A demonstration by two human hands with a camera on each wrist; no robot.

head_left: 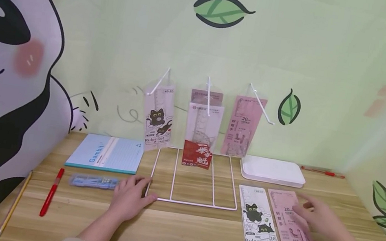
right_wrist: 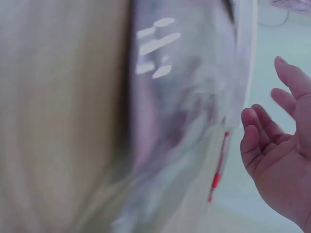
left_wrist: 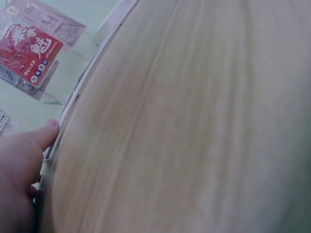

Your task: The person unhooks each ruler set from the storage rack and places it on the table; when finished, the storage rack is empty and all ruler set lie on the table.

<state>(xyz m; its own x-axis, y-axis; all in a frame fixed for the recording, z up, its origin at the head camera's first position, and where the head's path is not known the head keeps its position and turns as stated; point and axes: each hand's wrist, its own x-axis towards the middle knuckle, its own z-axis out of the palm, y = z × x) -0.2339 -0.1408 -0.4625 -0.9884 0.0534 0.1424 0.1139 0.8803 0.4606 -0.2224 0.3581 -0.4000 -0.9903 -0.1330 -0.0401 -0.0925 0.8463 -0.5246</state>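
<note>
A white wire display rack (head_left: 196, 204) stands at the middle of the table. My left hand (head_left: 130, 196) grips its front left corner, thumb along the front bar (left_wrist: 54, 133). From its hooks hang a black-cat ruler set (head_left: 158, 117), a red-and-white ruler set (head_left: 197, 154) with another behind it, and a pink ruler set (head_left: 242, 121). On the table at right lie a white cat ruler set (head_left: 261, 225) and another pink ruler set (head_left: 296, 229). Over this pink package's upper right edge hovers my right hand (head_left: 320, 216), fingers loosely bent with nothing between them.
Left of the rack are a blue notebook (head_left: 107, 153), a clear case with blue contents (head_left: 93, 182), a red marker (head_left: 52, 193) and a pencil (head_left: 13, 206). At the back right lie a white box (head_left: 272, 171) and a red pen (head_left: 323, 171). A leaf-printed backdrop borders the table.
</note>
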